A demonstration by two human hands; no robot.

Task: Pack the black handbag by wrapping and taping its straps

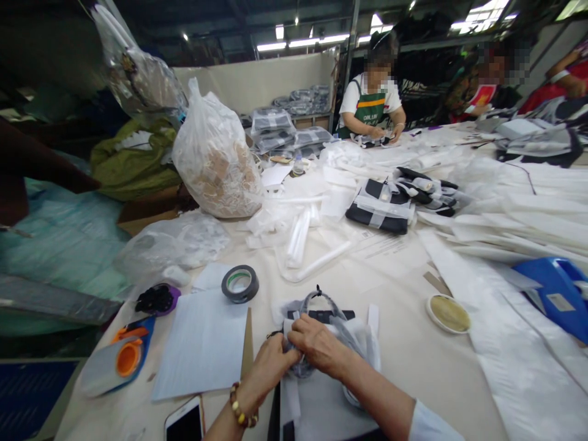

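Observation:
A black handbag, partly covered by pale translucent wrapping, lies on the table right in front of me. Its looped handle is wrapped too and stands up at the far side. My left hand, with a beaded bracelet at the wrist, pinches the wrapping at the bag's left edge. Close against it, my right hand reaches over the bag with fingers curled onto the same wrapped part. The fingers hide exactly what is between them. A white strip sticks out at the bag's right.
Left of the bag lie a roll of dark tape, white paper, a phone and an orange-and-blue tape dispenser. A round dish and blue container sit right. Wrapped bags lie beyond; co-workers work behind.

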